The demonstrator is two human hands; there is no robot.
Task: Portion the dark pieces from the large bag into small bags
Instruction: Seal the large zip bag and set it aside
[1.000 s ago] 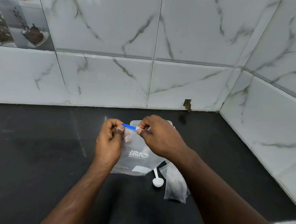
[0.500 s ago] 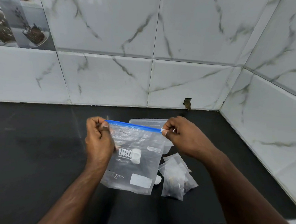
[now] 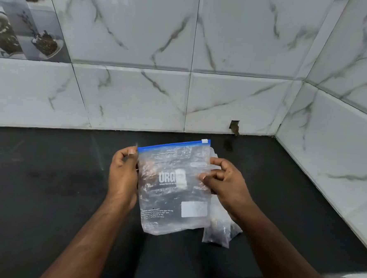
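My left hand (image 3: 123, 176) and right hand (image 3: 225, 182) pinch the zip bag (image 3: 173, 192) between them, above the small bags (image 3: 217, 233); it looks shut, so next I must open it.

Two hands: left hand (image 3: 123, 176), right hand (image 3: 229, 184). One zip bag (image 3: 172, 194) with one blue seal strip (image 3: 173, 145) and one white slider tab (image 3: 204, 141). One white label patch (image 3: 194, 209) on it. Small clear bags (image 3: 217, 233) at lower right: at least one, overlapped, exact count unclear. One black surface (image 3: 46, 184). One picture tile (image 3: 24, 19) on the wall.
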